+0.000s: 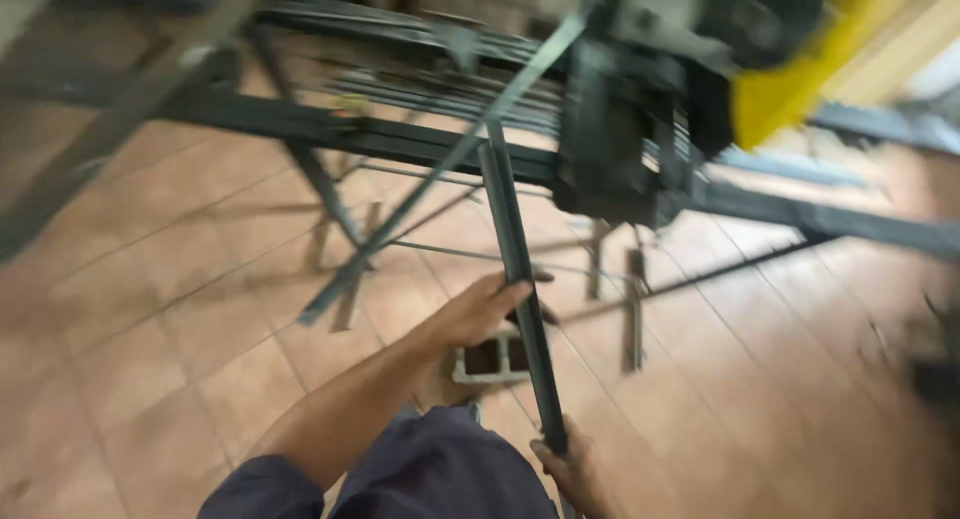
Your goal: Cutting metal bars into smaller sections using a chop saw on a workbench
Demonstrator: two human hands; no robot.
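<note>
Your left hand point(480, 309) grasps the dark metal bar point(515, 269) midway; right hand point(570, 469) clenches its lower end, steadying it against the steel frame point(380, 139).

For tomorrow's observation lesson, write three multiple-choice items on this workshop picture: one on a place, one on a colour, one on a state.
1. Where does the grey hollow block lie?
A. on the tiled floor, below the left hand
B. on top of the machine
C. in the right hand

2. What colour is the guard on the machine at upper right?
A. red
B. yellow
C. white

3. How is the long dark metal strip held?
A. it lies loose on the floor
B. one hand alone holds it
C. both hands are on it

Key: 1 A, the block sits on the tiles just below the left hand. 2 B, the guard is plainly yellow. 3 C, the left hand grips it midway and the right hand holds its lower end.
</note>
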